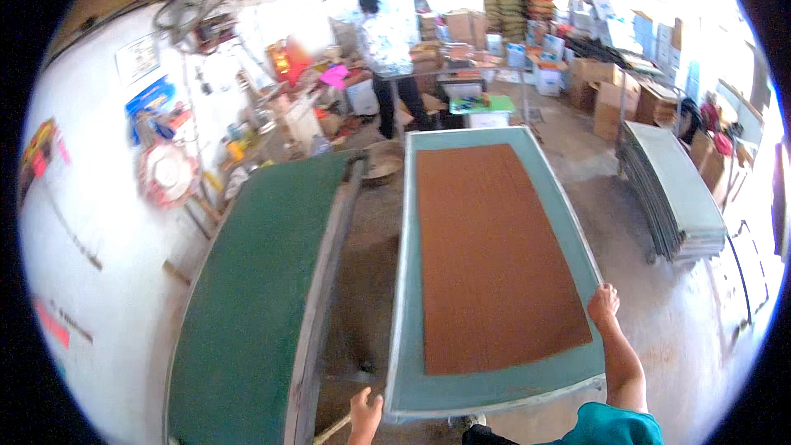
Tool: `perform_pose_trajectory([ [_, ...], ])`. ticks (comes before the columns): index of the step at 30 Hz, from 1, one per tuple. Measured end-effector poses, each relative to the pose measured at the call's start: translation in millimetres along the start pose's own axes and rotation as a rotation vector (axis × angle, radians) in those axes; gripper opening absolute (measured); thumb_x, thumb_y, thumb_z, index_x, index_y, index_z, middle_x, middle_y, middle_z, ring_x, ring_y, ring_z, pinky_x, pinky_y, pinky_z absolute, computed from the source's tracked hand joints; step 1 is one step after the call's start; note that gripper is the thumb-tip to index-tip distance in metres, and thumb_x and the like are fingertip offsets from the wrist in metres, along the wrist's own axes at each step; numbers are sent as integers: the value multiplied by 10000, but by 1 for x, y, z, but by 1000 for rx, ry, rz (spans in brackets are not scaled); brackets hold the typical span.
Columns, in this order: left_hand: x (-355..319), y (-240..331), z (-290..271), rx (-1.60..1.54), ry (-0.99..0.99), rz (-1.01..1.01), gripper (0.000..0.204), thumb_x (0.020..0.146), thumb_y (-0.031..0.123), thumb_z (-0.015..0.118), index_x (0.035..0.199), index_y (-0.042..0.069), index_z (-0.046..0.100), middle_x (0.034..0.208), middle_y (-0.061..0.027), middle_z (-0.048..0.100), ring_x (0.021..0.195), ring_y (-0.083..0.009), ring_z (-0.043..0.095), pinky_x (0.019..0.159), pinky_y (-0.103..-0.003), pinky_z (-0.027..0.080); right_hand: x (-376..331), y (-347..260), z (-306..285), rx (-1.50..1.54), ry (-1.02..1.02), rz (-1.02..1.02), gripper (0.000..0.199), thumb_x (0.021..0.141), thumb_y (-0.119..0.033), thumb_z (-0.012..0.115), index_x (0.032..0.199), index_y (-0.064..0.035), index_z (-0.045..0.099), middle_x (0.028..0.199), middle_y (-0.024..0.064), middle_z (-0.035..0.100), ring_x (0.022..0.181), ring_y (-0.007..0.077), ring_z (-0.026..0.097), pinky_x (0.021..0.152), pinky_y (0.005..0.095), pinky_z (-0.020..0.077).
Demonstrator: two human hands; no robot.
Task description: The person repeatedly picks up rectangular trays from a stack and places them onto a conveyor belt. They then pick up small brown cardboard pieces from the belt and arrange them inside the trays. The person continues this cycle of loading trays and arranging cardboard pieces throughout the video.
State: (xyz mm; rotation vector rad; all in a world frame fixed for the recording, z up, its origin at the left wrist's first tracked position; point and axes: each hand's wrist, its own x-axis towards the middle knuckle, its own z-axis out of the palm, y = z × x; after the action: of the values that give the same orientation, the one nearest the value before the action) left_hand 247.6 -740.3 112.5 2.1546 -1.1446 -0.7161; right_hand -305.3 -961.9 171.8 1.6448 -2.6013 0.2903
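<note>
Brown sheet: the flat, roughly rectangular brown sheet [494,264] lies on the pale green surface of the frame [494,391], leaving a green margin around it.
Right hand: the right hand [605,303] is closed over the frame's right rim, towards the near end, fingers curled on the edge; the bare forearm runs back to a teal sleeve [614,424].
Left hand: the left hand [365,414] is just beside the frame's near left corner, fingers partly bent, thumb up; I cannot tell whether it touches the rim.
Green bench: a long green-topped bench [255,272] stands left of the frame, with a gap between the 2.
Basin: a round basin [383,166] sits on the floor by the frame's far left corner.
Panel stack: a pile of flat, pale-topped panels [676,189] stands right of the frame, well apart.
Co-worker: 1 person [387,49] in a light patterned top and dark trousers stands beyond the frame's far left corner.
Cartons: brown cartons [618,103] stand beyond the frame, to its right; any print on them is too small to read.
Wall chart: a framed chart [138,58] hangs far left of the frame; its content is too blurred to read.
</note>
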Motion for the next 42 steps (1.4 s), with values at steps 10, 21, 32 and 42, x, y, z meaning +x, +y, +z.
perform_pose_trajectory([
  [10, -370, -207, -94, 2, 392, -631, 381, 696, 210, 623, 1022, 15, 604, 1083, -198, 565, 1081, -356, 474, 942, -412, 370, -301, -170, -6, 717, -256, -750, 198, 791, -63, 520, 960, -31, 618, 994, 166, 608, 866, 261, 594, 760, 354, 482],
  [21, -691, -277, 34, -294, 486, -1401, 284, 767, 214, 487, 907, 37, 661, 977, -219, 617, 932, -354, 582, 851, -392, 437, -683, -236, -31, 517, -910, -1899, 187, 801, -122, 559, 938, -19, 632, 728, 117, 663, 616, 178, 647, 580, 306, 509],
  [32, -788, -251, 223, -416, 22, -1524, 233, 800, 246, 505, 880, 102, 669, 924, -94, 659, 864, -268, 621, 691, -359, 493, -884, -332, 6, 66, -1539, -1713, 176, 800, -115, 582, 888, 30, 628, 703, 90, 647, 585, 130, 619, 532, 269, 495],
  [42, -719, -263, -85, -1272, 1597, -1969, 283, 804, 149, 562, 1054, 22, 595, 895, -95, 614, 750, -229, 606, 616, -348, 512, -1027, -380, 52, -358, -1854, -1462, 93, 754, -38, 527, 745, 21, 598, 614, 97, 589, 484, 160, 555, 392, 286, 421],
])
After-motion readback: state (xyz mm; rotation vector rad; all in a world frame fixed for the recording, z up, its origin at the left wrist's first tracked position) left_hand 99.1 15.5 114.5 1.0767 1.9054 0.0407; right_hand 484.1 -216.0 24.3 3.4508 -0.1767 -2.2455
